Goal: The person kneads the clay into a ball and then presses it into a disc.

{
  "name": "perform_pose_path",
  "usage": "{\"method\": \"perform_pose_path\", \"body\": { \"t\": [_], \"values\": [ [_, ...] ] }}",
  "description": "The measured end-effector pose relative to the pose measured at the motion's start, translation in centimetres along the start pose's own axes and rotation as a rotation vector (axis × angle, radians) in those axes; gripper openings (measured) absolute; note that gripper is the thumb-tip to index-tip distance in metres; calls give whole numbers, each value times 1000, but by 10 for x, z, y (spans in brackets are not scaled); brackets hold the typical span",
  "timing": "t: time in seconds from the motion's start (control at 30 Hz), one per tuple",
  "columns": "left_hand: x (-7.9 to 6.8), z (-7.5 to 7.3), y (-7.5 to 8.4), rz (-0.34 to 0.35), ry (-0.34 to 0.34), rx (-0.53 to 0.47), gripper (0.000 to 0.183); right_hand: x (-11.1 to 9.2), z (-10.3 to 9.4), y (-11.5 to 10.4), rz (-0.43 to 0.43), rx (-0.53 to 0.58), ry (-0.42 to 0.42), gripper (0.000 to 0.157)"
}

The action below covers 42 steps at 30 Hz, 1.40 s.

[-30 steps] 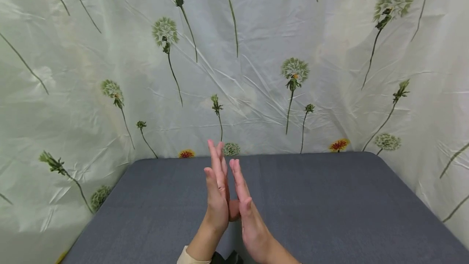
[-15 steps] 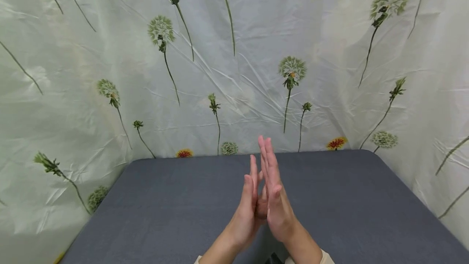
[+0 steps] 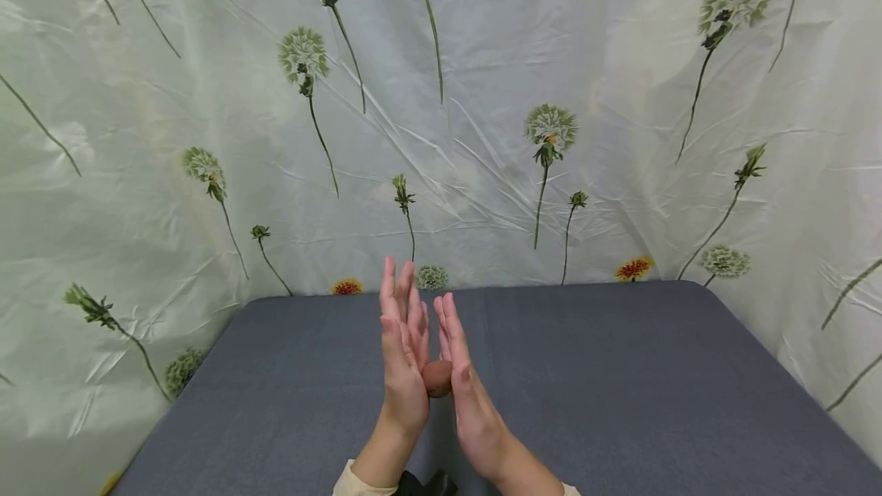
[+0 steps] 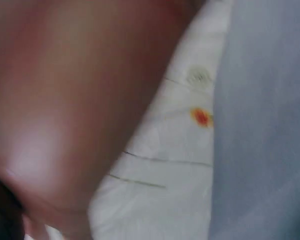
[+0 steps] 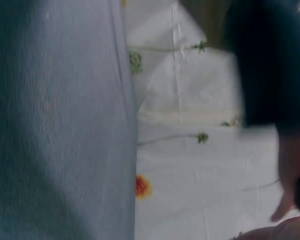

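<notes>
A small, smooth brown ball (image 3: pixel 437 379), like a lump of clay, sits between two facing palms in the head view. My left hand (image 3: pixel 405 377) stands upright on its left side, fingers straight and pointing up and away, and reaches further forward than the other. On the other side, my right hand (image 3: pixel 474 408) lays its palm against the ball with fingers straight. Both thumbs point upward. Blurred skin of the left hand (image 4: pixel 75 100) fills much of the left wrist view. The right wrist view shows fingers (image 5: pixel 282 231) at the lower right corner; the ball is hidden there.
Below the hands spreads a table with a dark grey cloth (image 3: pixel 620 389). Behind it hangs a pale curtain (image 3: pixel 482 44) printed with dandelions. A black object (image 3: pixel 430 483) shows by the wrists. A dark blurred shape (image 5: pixel 270 65) crosses the right wrist view.
Both hands swung right, the right hand sliding ahead, then came back left with the left hand ahead. The palms now stand further apart and more of the ball shows.
</notes>
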State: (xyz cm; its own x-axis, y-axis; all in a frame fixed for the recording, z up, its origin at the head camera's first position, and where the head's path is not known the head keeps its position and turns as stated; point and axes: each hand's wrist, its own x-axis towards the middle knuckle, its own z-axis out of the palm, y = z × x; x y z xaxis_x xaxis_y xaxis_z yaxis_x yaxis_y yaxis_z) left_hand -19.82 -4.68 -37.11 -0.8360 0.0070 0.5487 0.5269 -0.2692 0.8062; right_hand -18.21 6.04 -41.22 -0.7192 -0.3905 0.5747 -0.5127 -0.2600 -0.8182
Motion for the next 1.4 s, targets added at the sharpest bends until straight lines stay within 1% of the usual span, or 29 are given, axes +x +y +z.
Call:
{"method": "perform_pose_path", "body": {
  "t": [0.03, 0.07, 0.1, 0.13, 0.23, 0.3, 0.37, 0.47, 0.5, 0.53, 0.57, 0.6, 0.67, 0.7, 0.77, 0.87, 0.9, 0.93, 1.0, 1.07, 1.13, 1.23, 1.27, 1.33, 1.4],
  "values": [
    [1, -1, -4, 9, 7, 21, 70, 0, 1, -1, -15, -8, -2, 61],
    [1, -1, -7, 4, 6, 37, 70, 0, 1, -3, -34, -10, 0, 61],
    [0, 0, -12, -14, -5, 48, 69, 0, 1, -5, -61, -17, 7, 62],
    [-1, 1, -15, -40, -29, 50, 69, 0, -1, -6, -99, -37, 20, 63],
    [-8, 11, -23, -145, -144, 67, 67, 3, -12, -13, -186, -96, 92, 66],
    [-13, 19, -24, -231, -226, 45, 67, 5, -22, -18, -229, -126, 134, 68],
    [-18, 26, -21, -326, -300, 14, 68, 7, -32, -22, -250, -158, 172, 69],
    [-21, 34, -10, -458, -377, -69, 71, 8, -44, -22, -252, -203, 211, 72],
    [-22, 35, -5, -489, -391, -90, 72, 8, -46, -20, -251, -237, 222, 73],
    [-22, 36, 0, -496, -401, -101, 72, 9, -48, -16, -250, -272, 230, 73],
    [-22, 35, 4, -490, -404, -103, 72, 9, -49, -12, -246, -292, 230, 74],
    [-21, 34, 8, -464, -400, -98, 72, 8, -48, -7, -235, -312, 222, 74],
    [-18, 29, 15, -385, -366, -86, 71, 7, -44, 0, -194, -324, 192, 71],
    [-16, 25, 16, -333, -339, -74, 71, 6, -40, 3, -173, -313, 172, 69],
    [-11, 17, 16, -232, -282, -46, 72, 4, -31, 7, -129, -278, 134, 64],
    [-3, 7, 13, -119, -193, -14, 74, 1, -15, 6, -69, -228, 97, 59],
    [-1, 4, 11, -93, -166, -1, 74, 0, -10, 5, -74, -217, 82, 59],
    [0, 2, 10, -84, -144, 15, 74, 0, -6, 5, -86, -218, 66, 59],
    [0, 1, 6, -88, -119, 26, 73, -2, 0, 1, -116, -229, 41, 61],
    [-1, 4, 0, -126, -140, 0, 71, -3, 1, -4, -183, -267, 35, 65],
    [-4, 9, -6, -186, -190, -58, 70, -2, -2, -10, -257, -329, 58, 69],
    [-10, 17, -12, -257, -267, -160, 69, 1, -9, -18, -317, -391, 107, 73],
    [-11, 19, -12, -273, -284, -180, 69, 3, -12, -19, -331, -410, 123, 74],
    [-14, 23, -12, -299, -323, -196, 70, 6, -19, -20, -339, -428, 147, 74],
    [-16, 26, -9, -323, -362, -184, 72, 8, -25, -19, -335, -425, 168, 74]
  ]
}}
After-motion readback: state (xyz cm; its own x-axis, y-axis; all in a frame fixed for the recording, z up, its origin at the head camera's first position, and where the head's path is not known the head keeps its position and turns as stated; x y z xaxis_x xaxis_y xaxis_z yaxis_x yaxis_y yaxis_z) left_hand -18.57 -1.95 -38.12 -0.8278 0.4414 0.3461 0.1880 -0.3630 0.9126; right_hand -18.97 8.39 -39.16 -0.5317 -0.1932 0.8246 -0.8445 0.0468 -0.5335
